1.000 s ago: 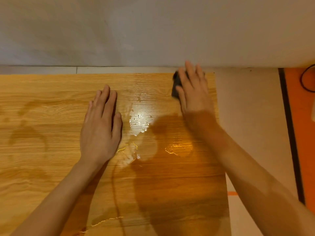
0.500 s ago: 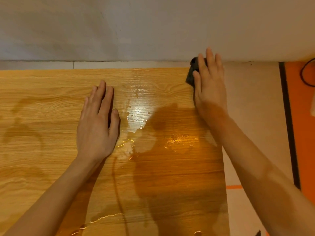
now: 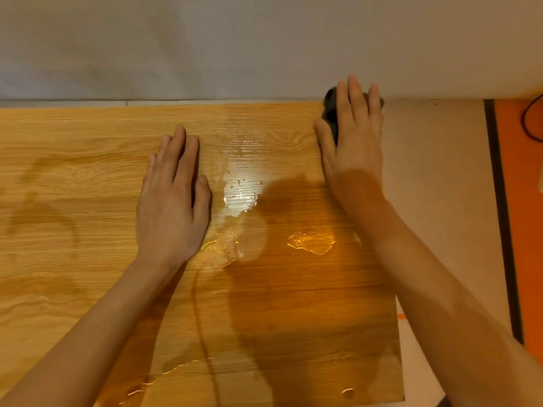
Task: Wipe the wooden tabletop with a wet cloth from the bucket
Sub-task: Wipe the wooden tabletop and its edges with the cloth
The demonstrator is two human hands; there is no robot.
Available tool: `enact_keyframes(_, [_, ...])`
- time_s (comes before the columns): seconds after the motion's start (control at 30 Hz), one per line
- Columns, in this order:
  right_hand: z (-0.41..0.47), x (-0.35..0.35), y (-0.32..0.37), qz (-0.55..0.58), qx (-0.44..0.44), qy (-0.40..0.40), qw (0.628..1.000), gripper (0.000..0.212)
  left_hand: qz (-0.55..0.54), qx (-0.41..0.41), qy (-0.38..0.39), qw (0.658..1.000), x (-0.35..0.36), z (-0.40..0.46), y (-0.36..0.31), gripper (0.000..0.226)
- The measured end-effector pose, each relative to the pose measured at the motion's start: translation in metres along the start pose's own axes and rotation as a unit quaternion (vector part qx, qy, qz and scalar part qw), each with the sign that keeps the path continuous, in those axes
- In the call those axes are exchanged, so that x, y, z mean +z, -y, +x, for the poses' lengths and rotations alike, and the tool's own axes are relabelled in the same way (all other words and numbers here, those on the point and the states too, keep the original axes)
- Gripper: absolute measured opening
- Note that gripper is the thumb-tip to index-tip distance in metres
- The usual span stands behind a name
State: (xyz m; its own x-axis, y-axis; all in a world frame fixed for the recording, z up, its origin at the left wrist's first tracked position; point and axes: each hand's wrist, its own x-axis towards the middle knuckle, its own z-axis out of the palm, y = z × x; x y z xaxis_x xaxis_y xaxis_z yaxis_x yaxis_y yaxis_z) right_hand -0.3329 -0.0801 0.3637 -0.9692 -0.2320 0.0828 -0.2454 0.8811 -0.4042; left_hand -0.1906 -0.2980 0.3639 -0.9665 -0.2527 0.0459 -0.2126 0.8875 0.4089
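The wooden tabletop [image 3: 88,177] fills the left and middle of the head view, with wet streaks and small puddles [image 3: 311,242] near its centre. My right hand [image 3: 354,133] lies flat with straight fingers on a dark cloth [image 3: 329,113] at the table's far right corner, by the wall. Most of the cloth is hidden under the hand. My left hand [image 3: 172,201] rests flat, palm down, on the wood left of the wet patch. No bucket is in view.
A pale wall [image 3: 264,45] runs along the table's far edge. Right of the table lies a light floor [image 3: 440,171], then a dark strip and an orange surface [image 3: 526,230] with a black cable [image 3: 529,121].
My right hand has slid the cloth rightward and away from me, from the far middle-right of the table to its far right corner. The left hand has stayed in place.
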Motion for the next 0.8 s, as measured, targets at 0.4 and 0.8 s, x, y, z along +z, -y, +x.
enact_keyframes(0.4, [0.01,0.02,0.054,0.0,-0.074,0.047,0.996,0.048,0.005,0.012,-0.006,1.0,0.001,-0.002,-0.002,0.052])
enact_keyframes(0.8, [-0.002,0.031,0.083,-0.049,-0.104,0.048,0.992,0.048,-0.001,0.006,-0.008,1.0,0.001,-0.001,-0.002,0.052])
